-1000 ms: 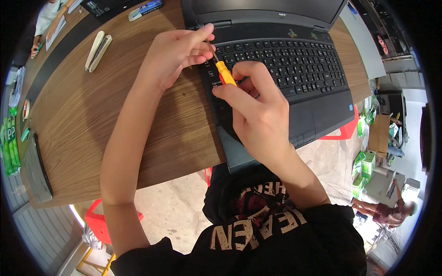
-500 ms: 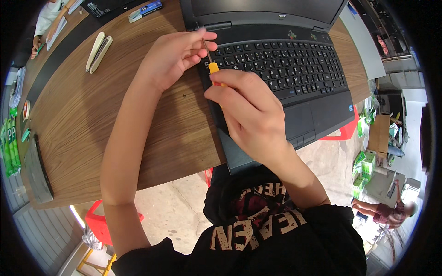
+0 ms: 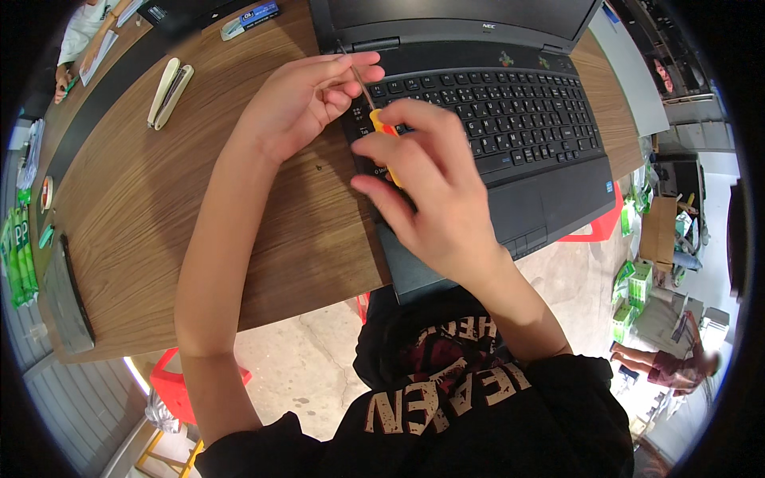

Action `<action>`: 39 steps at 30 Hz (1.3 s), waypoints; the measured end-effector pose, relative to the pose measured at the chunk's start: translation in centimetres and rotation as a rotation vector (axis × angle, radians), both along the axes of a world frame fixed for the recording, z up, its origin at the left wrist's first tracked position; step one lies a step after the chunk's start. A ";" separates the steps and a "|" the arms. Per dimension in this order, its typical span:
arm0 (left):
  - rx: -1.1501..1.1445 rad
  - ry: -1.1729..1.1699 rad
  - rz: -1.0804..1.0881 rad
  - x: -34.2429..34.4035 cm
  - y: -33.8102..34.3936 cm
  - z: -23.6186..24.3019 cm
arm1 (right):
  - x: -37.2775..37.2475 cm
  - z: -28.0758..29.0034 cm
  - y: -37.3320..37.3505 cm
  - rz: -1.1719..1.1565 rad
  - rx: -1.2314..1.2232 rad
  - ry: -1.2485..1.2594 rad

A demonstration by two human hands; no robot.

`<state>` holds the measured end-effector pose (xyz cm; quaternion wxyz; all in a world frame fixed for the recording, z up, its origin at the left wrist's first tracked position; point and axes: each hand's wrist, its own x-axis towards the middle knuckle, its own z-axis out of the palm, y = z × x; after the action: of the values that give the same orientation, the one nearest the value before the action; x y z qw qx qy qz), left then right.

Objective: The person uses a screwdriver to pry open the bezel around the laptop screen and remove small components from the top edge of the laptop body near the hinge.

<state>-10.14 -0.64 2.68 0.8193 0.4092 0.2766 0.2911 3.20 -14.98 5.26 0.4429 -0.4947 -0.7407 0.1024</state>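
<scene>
The right hand [image 3: 438, 179] holds a screwdriver [image 3: 378, 121] by its yellow and red handle, with the fingers bent loosely around it and the thumb spread lower down. This screwdriver is above the left side of the keyboard of a black laptop [image 3: 550, 199], and its thin metal shaft points away from the person, toward the left hinge of the screen. The left hand [image 3: 307, 107] is at the shaft, with its fingers partly curled and their tips very near to the metal; I cannot tell if they pinch it or only guide it. The laptop is unfolded on a brown wooden desk [image 3: 279, 215], its front left corner reaching past the near edge. On the desk, to the left of the hands, lies a cream stapler [image 3: 170, 94], and farther back there is a small blue and white box [image 3: 259, 14].
</scene>
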 end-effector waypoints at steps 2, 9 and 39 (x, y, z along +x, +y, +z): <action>-0.027 -0.041 -0.029 -0.3 0.3 -0.1 | 0.1 0.0 0.1 -0.060 -0.012 0.075; 0.014 0.132 0.179 0.3 -0.5 1.0 | 0.9 -0.3 1.1 0.010 0.208 -0.195; -0.128 0.143 0.486 1.6 -0.9 -0.1 | 2.6 3.7 1.0 0.301 -0.030 -0.340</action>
<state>-8.51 -1.53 2.57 0.7280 0.2978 0.4417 0.4316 5.82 -13.95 8.93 0.2840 -0.3951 -0.8686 0.0933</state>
